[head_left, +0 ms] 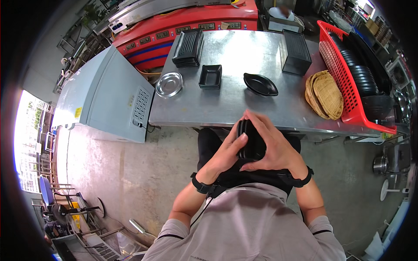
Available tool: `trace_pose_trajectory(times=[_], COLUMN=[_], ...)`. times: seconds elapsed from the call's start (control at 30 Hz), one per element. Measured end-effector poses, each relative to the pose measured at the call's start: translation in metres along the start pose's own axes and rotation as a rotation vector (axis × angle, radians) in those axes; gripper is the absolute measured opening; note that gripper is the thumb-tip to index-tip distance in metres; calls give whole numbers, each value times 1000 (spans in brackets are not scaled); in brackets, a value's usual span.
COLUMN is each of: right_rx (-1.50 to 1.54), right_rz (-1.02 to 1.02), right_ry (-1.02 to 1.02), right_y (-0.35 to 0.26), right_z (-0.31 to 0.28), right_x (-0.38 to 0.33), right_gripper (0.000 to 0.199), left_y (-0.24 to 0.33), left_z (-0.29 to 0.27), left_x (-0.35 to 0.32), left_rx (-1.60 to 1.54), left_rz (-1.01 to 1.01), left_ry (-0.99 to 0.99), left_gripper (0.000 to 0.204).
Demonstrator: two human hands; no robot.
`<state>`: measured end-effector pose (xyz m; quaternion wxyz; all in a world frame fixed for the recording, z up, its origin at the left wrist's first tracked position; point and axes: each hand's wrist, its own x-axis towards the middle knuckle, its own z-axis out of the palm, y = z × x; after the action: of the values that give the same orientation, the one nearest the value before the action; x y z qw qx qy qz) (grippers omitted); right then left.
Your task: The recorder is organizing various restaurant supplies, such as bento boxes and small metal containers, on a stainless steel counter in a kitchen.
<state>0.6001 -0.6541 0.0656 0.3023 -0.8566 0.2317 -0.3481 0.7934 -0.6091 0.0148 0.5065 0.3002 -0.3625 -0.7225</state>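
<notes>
Between my two hands, just off the table's near edge, a small stack of black dishes (251,141) stands on its side. My left hand (229,150) grips it from the left, with the thumb across the rims. The right hand (276,145) wraps the other side, fingertips meeting the left hand's at the top. On the metal table (196,108) beyond lie a black oval dish (260,84), a stack of square black dishes (210,77), and round silver metal plates (169,84).
Ribbed black trays (188,48) are stacked at the far left, with a black rectangular stack (295,52) at the far right. Woven baskets (326,93) lie beside a red plastic basket (335,61) full of black bowls. A white freezer (109,95) stands left of the table.
</notes>
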Motion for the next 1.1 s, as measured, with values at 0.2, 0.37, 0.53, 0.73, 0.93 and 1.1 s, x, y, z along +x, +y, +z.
trace_pose_trajectory(times=[0.2, 0.37, 0.53, 0.73, 0.93, 1.1], right_rx=[40, 18, 1, -169, -266, -349], right_rz=[45, 3, 61, 106, 97, 68], right_ry=[-4, 54, 106, -104, -174, -203], right_y=[2, 3, 53, 107, 128, 133], right_z=[-5, -20, -17, 22, 38, 39], right_x=[12, 44, 137, 208, 214, 213], right_gripper=[133, 121, 117, 122, 124, 126], left_y=[12, 11, 21, 24, 27, 24], left_z=[-6, -20, -43, -55, -75, -78], left_x=[-1, -1, -17, -48, -69, -68], left_rx=[-224, -330, -345, -336, -340, -358], left_rz=[21, 95, 184, 187, 217, 202], left_ry=[-107, 130, 207, 238, 259, 255], left_gripper=[68, 68, 69, 71, 74, 73])
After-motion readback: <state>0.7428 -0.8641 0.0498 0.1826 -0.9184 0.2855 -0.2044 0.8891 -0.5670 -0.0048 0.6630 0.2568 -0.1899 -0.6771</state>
